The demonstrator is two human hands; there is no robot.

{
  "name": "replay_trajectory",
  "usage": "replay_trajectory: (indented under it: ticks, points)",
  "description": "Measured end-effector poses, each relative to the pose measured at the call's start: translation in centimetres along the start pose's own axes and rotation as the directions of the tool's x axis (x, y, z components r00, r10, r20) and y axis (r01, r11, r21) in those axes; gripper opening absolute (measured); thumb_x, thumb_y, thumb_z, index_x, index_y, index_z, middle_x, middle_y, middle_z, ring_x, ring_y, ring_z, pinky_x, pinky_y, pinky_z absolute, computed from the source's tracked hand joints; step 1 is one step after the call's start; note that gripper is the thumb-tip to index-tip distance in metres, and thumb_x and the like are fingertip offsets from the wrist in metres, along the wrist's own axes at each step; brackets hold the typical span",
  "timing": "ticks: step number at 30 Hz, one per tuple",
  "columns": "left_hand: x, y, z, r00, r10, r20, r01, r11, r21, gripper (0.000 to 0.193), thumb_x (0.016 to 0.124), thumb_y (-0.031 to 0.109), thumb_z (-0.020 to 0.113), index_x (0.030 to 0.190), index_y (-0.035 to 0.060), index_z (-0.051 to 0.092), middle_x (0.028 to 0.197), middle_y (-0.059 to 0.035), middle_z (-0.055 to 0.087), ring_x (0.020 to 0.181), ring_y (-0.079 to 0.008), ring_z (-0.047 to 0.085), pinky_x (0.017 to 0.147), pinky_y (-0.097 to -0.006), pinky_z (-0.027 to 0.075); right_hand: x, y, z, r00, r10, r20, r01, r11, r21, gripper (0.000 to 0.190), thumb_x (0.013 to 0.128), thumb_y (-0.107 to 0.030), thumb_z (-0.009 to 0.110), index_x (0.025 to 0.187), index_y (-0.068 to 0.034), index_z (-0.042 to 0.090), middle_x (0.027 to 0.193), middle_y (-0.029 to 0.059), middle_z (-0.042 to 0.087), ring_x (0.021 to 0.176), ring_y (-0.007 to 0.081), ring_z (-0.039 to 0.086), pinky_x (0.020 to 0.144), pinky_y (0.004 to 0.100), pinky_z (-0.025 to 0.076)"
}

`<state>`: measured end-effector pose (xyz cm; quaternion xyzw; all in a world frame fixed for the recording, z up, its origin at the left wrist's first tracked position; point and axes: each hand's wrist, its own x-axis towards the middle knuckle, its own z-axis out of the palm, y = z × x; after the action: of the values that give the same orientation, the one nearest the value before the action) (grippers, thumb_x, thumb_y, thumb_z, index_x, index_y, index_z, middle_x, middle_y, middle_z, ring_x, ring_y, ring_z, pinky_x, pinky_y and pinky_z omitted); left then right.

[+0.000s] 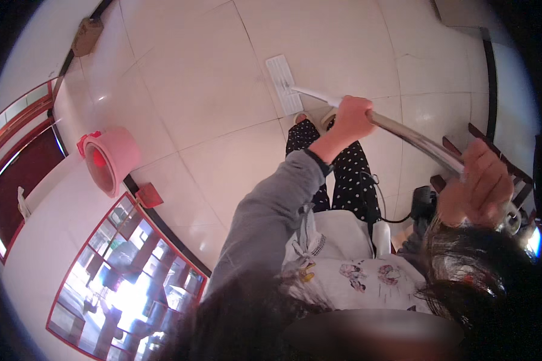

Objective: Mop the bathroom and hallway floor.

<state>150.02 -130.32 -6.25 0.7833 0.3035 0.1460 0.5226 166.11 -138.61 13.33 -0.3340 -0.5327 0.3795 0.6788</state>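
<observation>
A white flat mop head (283,85) lies on the tiled floor just ahead of my feet. From it a mop pole (418,137), white low down and silvery metal higher up, slants up to the right. My left hand (352,116) is wrapped around the pole near the white part. At the pole's upper end, my right hand (476,187) has its fingers curled over the handle; it is somewhat blurred, and the handle's tip is hidden.
A pink bucket (128,153) stands by the left wall, with a red object (148,195) near it. Farther off is a brown cardboard box (87,37). A red-framed glass panel (131,280) is at lower left. Dark wooden furniture (501,155) stands at right, near a black cable (395,220).
</observation>
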Motion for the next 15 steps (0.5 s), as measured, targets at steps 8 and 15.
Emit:
replay_trajectory:
  ticks: [8,15]
  points:
    - [1.6,1.2,4.1,0.981,-0.046,0.188,0.013,0.985,0.172,0.013,0.056,0.023,0.053,0.056,0.0097,0.054,0.058,-0.0084,0.054,0.062,-0.0264,0.054,0.057,-0.0372,0.035,-3.7,-1.4,-2.2,0.691,0.026,-0.723,-0.018,1.0,0.019,0.022,0.064,-0.013,0.043,0.048,-0.016,0.029,0.036,-0.0036,0.027,0.037,0.0097,0.026,0.064,0.031,0.027]
    - [-1.0,-1.0,4.8,0.929,-0.113,0.351,0.013,0.962,0.273,0.015,0.057,0.023,0.054,0.062,0.0097,0.058,0.061,-0.009,0.056,0.065,-0.0247,0.055,0.061,-0.037,0.037,-7.9,0.8,-0.4,0.587,-0.031,-0.809,-0.144,0.979,-0.141,0.019,0.065,-0.018,0.038,0.048,-0.017,0.029,0.035,-0.0045,0.025,0.035,0.008,0.023,0.054,0.03,0.027]
